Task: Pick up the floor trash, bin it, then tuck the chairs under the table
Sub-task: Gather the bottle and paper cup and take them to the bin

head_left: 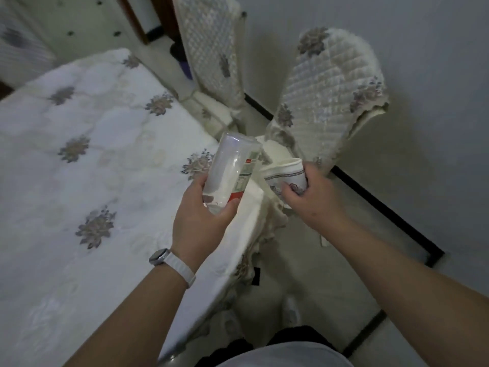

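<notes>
My left hand [205, 215] grips the lower end of an empty clear plastic bottle [232, 165] with a red and white label, tilted over the table's corner. My right hand [309, 200] holds a paper cup [285, 174] with a floral print, lying on its side just right of the bottle. Two chairs with quilted white floral covers stand beyond the hands: the near chair [330, 94] right behind the cup, the far chair [211, 49] further back beside the table [79, 154], which wears a white embroidered cloth.
A pale tiled floor [410, 128] with a dark border strip runs along the right. My feet in white shoes [291, 311] stand by the table's corner. A watch with a white strap sits on my left wrist [169, 258].
</notes>
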Demonstrator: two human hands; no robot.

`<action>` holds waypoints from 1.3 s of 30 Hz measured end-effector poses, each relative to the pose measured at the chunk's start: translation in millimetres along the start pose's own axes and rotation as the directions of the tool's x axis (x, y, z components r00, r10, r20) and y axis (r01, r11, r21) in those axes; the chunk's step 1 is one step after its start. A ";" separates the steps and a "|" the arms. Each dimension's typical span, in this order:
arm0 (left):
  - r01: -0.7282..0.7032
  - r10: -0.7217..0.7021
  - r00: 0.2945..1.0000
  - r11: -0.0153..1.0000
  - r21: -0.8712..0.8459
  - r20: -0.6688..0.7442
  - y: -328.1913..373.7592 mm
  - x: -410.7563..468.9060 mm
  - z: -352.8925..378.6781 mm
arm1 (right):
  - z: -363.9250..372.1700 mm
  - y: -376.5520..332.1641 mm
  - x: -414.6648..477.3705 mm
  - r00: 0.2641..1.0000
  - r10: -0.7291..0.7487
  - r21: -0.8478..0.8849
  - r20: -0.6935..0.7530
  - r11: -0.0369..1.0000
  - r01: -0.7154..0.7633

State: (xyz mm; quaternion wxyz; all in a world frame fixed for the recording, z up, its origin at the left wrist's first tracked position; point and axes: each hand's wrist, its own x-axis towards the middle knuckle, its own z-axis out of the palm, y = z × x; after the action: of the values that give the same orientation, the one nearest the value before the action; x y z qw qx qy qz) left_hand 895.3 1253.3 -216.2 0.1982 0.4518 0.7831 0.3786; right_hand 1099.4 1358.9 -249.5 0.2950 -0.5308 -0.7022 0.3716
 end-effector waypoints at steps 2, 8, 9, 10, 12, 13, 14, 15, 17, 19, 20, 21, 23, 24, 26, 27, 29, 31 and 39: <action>0.053 -0.053 0.994 0.999 0.000 -0.093 -12.7 -11.0 -24.2 | 20.8 -22.9 5.5 0.993 -0.083 0.013 0.083 0.997 0.082; 0.177 -0.177 0.925 0.984 -0.032 -0.335 -48.2 -60.3 -98.9 | 82.4 -92.7 -10.0 0.898 -0.300 0.050 0.323 0.952 0.301; 0.192 -0.198 0.909 0.980 -0.054 -0.366 -54.7 -70.4 -111.0 | 91.8 -104.0 -16.8 0.873 -0.332 0.058 0.357 0.941 0.334; 0.202 -0.218 0.894 0.976 -0.081 -0.392 -61.5 -80.7 -122.3 | 101.0 -114.6 -24.4 0.849 -0.356 0.064 0.391 0.930 0.361; 0.219 -0.253 0.865 0.967 -0.128 -0.434 -76.1 -102.3 -144.4 | 118.6 -134.3 -40.7 0.810 -0.386 0.071 0.443 0.915 0.397; 0.226 -0.267 0.851 0.964 -0.143 -0.453 -83.8 -112.2 -155.5 | 127.2 -143.6 -48.7 0.795 -0.399 0.070 0.456 0.907 0.415; 0.231 -0.279 0.838 0.960 -0.158 -0.468 -92.5 -121.6 -167.2 | 136.2 -153.3 -57.1 0.783 -0.414 0.068 0.464 0.898 0.434; 0.235 -0.292 0.828 0.956 -0.178 -0.478 -102.0 -130.3 -178.7 | 145.6 -163.0 -66.3 0.773 -0.426 0.067 0.470 0.890 0.450; 0.242 -0.319 0.817 0.946 -0.217 -0.480 -121.8 -147.0 -201.7 | 165.1 -179.6 -86.7 0.761 -0.435 0.067 0.481 0.884 0.463; 0.247 -0.341 0.815 0.936 -0.252 -0.469 -141.7 -163.0 -225.4 | 185.3 -193.0 -111.3 0.758 -0.430 0.059 0.491 0.884 0.463; 0.244 -0.348 0.810 0.932 -0.269 -0.473 -151.3 -170.8 -238.1 | 196.4 -199.9 -123.9 0.751 -0.430 0.054 0.500 0.882 0.468; 0.235 -0.351 0.802 0.929 -0.284 -0.484 -161.2 -179.1 -251.5 | 208.2 -208.1 -136.2 0.740 -0.433 0.048 0.514 0.876 0.480; 0.216 -0.351 0.788 0.927 -0.308 -0.505 -182.9 -195.9 -279.4 | 233.5 -230.2 -158.2 0.714 -0.448 0.039 0.538 0.860 0.509; 0.209 -0.354 0.782 0.925 -0.319 -0.513 -194.7 -205.0 -293.9 | 247.3 -243.2 -168.8 0.703 -0.459 0.045 0.543 0.852 0.522; 0.205 -0.364 0.766 0.920 -0.335 -0.531 -219.0 -225.8 -323.6 | 277.0 -271.9 -191.6 0.683 -0.486 0.061 0.545 0.836 0.546; 0.203 -0.369 0.749 0.919 -0.338 -0.550 -231.6 -236.8 -338.8 | 293.0 -286.1 -203.4 0.671 -0.502 0.069 0.545 0.825 0.561; 0.206 -0.386 0.702 0.914 -0.349 -0.599 -256.7 -260.0 -368.0 | 324.8 -311.8 -229.1 0.628 -0.532 0.101 0.568 0.802 0.589; 0.213 -0.403 0.653 0.910 -0.355 -0.642 -277.9 -284.7 -396.1 | 353.9 -334.5 -256.1 0.581 -0.553 0.130 0.597 0.781 0.611; 0.263 -0.497 0.462 0.868 -0.422 -0.735 -348.7 -359.3 -482.7 | 455.4 -402.3 -328.5 0.383 -0.603 0.244 0.699 0.706 0.665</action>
State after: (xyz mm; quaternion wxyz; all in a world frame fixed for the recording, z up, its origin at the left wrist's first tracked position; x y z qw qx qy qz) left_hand 570.2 639.1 -190.4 -0.0571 0.0044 0.8090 0.5850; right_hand 605.6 882.4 -170.4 0.0834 -0.0343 -0.9192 0.3833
